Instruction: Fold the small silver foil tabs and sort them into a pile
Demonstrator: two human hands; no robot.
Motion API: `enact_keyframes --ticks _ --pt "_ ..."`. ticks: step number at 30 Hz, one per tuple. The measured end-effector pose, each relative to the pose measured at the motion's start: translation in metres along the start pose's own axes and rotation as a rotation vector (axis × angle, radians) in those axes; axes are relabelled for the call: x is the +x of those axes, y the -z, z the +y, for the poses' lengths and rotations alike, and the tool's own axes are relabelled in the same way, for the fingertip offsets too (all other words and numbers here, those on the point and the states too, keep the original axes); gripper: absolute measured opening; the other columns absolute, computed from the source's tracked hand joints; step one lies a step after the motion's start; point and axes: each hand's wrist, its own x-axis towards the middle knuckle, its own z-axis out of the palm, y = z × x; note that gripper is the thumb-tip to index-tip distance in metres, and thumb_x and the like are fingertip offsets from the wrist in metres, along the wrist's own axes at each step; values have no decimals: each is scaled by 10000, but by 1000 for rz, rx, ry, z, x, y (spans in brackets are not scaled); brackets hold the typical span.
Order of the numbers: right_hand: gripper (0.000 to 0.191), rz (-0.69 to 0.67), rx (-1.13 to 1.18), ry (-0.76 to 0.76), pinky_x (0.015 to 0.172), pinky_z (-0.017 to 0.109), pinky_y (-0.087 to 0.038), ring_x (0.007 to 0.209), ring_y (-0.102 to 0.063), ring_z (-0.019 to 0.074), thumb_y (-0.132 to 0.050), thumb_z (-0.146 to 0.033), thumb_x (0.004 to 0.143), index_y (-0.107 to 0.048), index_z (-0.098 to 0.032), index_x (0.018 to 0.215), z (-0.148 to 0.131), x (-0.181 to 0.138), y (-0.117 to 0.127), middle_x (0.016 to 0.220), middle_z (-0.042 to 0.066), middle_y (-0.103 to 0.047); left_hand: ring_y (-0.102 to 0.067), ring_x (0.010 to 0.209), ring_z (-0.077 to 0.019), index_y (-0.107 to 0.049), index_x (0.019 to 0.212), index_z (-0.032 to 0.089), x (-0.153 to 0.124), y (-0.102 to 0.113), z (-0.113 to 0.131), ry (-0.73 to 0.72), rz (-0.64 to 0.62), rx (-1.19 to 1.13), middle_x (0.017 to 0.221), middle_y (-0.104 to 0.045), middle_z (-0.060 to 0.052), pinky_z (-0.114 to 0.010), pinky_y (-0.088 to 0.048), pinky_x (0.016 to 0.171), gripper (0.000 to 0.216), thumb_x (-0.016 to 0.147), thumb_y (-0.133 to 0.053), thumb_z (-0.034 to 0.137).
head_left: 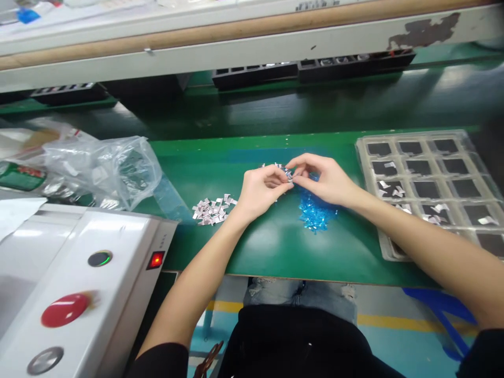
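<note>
My left hand and my right hand meet over the green table, thumbs and forefingers pinched close together. Between the fingertips is a small silvery piece, too small to make out fully; both hands seem to grip it. More small silvery pieces show just behind the fingers, partly hidden. Left of my left hand lies a loose pile of small pinkish-white pieces. Beneath my right hand spreads a heap of shiny blue film bits.
To the right is a clear plastic tray with dark square pockets, some holding small white pieces. At left stands a white machine with a red button. Behind it lie a clear plastic bag and a green can. A shelf crosses above.
</note>
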Motion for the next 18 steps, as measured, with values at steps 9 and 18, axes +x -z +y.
enact_keyframes --ticks 9,18 --pt "279 108 32 -62 1006 531 -682 935 -794 275 -912 -362 886 -827 -265 1134 4 1 6 1018 56 -834 -658 692 -193 -793 973 229 -4 84 19 -6 227 762 688 -690 13 -342 -526 758 117 949 -744 333" --pt "250 61 175 -73 1130 611 -680 1112 -851 326 -862 -379 955 -825 -239 1159 -3 1 2 1143 104 -877 -675 612 -222 -799 802 264 -17 139 1 268 -124 683 687 -762 -29 -329 -485 628 78 749 -799 322"
